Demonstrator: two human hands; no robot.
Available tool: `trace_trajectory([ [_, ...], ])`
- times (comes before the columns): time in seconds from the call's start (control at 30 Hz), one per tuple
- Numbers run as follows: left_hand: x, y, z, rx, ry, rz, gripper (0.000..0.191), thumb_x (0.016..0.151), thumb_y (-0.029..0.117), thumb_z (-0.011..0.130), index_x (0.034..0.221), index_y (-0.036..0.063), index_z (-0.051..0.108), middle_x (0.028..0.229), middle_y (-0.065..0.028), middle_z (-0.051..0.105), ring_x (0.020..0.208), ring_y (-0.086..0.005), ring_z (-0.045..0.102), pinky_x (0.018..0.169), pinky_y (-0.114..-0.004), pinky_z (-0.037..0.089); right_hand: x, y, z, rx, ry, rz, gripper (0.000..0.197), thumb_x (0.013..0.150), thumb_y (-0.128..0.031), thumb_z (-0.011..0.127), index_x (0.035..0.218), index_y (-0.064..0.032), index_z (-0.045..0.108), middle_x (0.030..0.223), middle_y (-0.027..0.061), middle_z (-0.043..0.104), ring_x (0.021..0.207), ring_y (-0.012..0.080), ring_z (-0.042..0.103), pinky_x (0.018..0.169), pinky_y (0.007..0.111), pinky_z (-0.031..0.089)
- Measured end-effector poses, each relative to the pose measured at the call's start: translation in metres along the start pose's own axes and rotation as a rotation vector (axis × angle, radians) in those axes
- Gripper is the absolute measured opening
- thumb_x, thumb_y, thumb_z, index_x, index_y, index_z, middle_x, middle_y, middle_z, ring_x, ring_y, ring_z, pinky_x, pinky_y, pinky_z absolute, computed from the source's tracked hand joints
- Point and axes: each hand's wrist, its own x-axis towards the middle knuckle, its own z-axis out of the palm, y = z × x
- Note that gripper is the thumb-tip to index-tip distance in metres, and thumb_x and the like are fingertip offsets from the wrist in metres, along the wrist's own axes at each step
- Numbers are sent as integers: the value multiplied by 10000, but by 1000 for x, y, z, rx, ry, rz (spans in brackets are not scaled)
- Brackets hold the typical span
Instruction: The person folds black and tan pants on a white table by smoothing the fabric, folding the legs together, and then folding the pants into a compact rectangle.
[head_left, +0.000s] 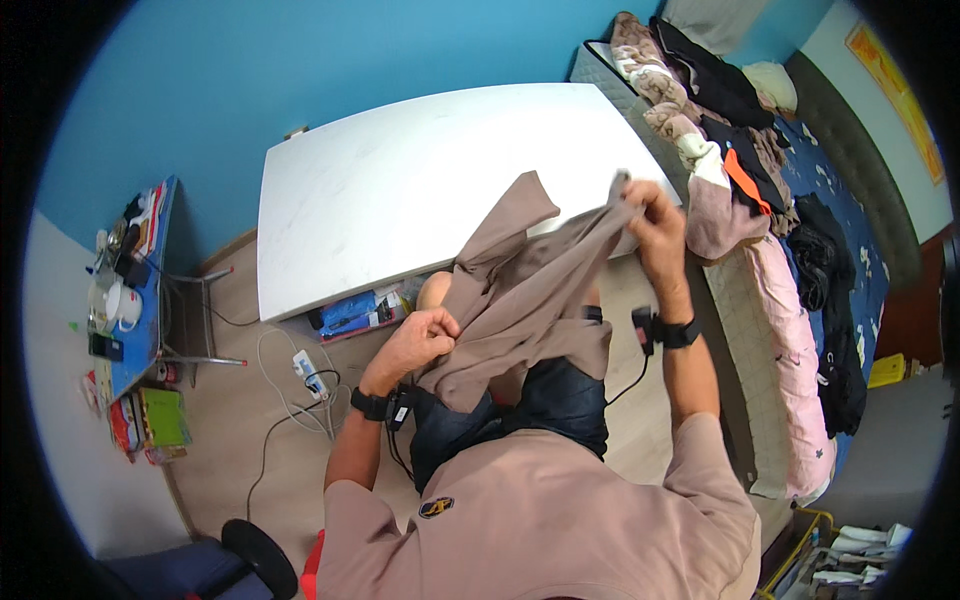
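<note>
A brown cloth garment (525, 292) hangs in folds between my hands, over my knees and the near edge of a white tabletop (420, 180). My left hand (421, 341) pinches its left side low down, close to my thigh. Up at the right, my right hand (656, 214) grips a bunched end of the fabric and holds it higher, near the table's right corner. One flap of the cloth sticks up over the tabletop. Part of the lower cloth lies across my dark shorts (562, 397). Each wrist wears a black strap with a small cabled device.
To the right stands a bed with a rolled pink quilt (787, 375) and heaped clothes. A blue side table (142, 315) holds a white pot (122, 306). A power strip (310, 373) and cables lie on the floor at left. Packages fill a drawer (364, 311) under the tabletop.
</note>
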Motion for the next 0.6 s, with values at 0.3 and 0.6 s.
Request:
trace_trajectory([
  [0.3,39,152,56,-37,200,642,939,733,367,794,1474,-20,366,1404,-257,503,1327,-341,503,1071,-457,420,140,-177,48,-501,-174,-717,74,792,15,685,845,-19,646,747,62,645,671,200,602,627,307,504],
  [0.6,95,139,63,8,169,355,668,765,84,714,1366,-76,468,1280,-203,613,1191,-299,596,1041,-366,466,210,-210,68,-458,-23,-741,135,811,24,626,930,43,686,799,162,709,728,239,680,664,345,544],
])
